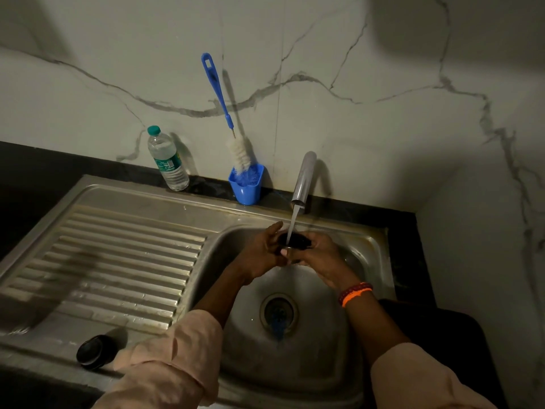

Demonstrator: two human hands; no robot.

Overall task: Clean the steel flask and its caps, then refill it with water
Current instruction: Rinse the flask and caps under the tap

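left hand (262, 252) + right hand (317, 255): both grip black cap (295, 242) between them | under tap stream (292, 228)

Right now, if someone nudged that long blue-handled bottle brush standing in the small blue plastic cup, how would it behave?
The blue-handled bottle brush would probably tip: it stands tall, leaning on the marble wall. The small blue plastic cup looks light and might topple with it. The white bristle head likely bends softly.

One head-worn wide-angle view looks forward and steeply down, close over the sink (339, 364), toward the marble wall (354, 84)
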